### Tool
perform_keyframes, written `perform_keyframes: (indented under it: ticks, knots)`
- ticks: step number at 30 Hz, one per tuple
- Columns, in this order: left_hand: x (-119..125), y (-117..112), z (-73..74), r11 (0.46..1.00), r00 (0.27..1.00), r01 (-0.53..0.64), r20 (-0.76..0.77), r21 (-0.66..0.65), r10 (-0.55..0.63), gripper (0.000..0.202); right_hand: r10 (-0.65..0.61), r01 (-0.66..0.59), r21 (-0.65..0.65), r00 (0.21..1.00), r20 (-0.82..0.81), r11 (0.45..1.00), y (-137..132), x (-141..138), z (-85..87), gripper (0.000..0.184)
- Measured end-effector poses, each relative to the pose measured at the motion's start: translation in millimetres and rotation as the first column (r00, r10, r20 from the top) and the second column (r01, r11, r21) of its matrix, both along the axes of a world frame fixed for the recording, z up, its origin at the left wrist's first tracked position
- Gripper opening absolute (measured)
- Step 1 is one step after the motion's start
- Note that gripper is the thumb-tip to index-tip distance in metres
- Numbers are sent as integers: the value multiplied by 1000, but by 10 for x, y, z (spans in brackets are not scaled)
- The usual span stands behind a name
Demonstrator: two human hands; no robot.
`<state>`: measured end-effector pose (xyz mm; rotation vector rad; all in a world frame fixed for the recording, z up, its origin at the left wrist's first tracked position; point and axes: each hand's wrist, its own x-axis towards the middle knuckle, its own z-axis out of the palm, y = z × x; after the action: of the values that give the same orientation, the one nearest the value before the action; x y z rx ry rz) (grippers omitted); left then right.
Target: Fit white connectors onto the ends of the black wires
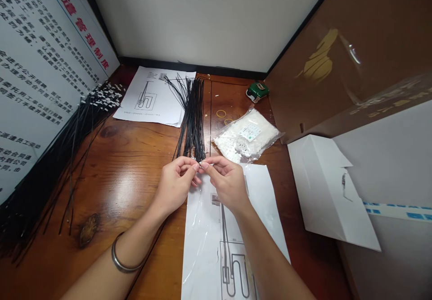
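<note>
My left hand (175,184) and my right hand (227,180) meet fingertip to fingertip above the wooden table (124,156). Between them they pinch a small pale piece, too small to name, at the near end of a bundle of black wires (193,115). The bundle runs away from my hands toward the back wall. A metal bangle (122,260) sits on my left wrist. Under my hands lies a printed drawing sheet (209,246) with a clear plastic film over its left part.
A clear bag of small white parts (248,135) lies right of the bundle. Many black wires with white ends (67,142) lean at the left by a printed board. A second drawing sheet (151,95), a green tape measure (257,91), a white folded box (330,192) and brown panel (354,52) surround.
</note>
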<state>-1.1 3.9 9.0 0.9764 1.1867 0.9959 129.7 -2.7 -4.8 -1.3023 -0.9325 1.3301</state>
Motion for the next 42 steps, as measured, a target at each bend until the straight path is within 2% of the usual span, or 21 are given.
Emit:
perform_keyframes:
  ticks: [7, 11, 15, 20, 26, 33, 42]
  knots:
    - [-5, 1, -10, 1000, 1000, 11, 2, 2, -11, 20, 9, -9, 11, 1000, 22, 1000, -9, 7, -42, 23]
    - [-6, 4, 0, 1000, 1000, -1, 21, 13, 1, 22, -23, 19, 85, 999, 44, 996, -23, -20, -43, 19]
    - [-14, 3, 0, 1000, 1000, 4, 21, 28, -5, 23, -54, 28, 161, 987, 154, 986, -34, -38, -58, 13]
    - [-20, -2, 9, 999, 1000, 19, -6, 45, -19, 23, -108, 25, 322, 964, 242, 946, -45, -36, -108, 8]
    - [-35, -5, 22, 996, 998, 64, -7, 70, -64, 20, -180, 21, 425, 924, 337, 905, -46, -32, -109, 9]
    - [-58, -20, 12, 991, 995, 95, -51, 97, -90, 17, -143, -25, 424, 922, 360, 905, -52, -25, -84, 12]
    - [-44, -14, -10, 993, 997, 81, -4, 90, -81, 17, -125, -91, 462, 900, 417, 882, -46, -2, -58, 12]
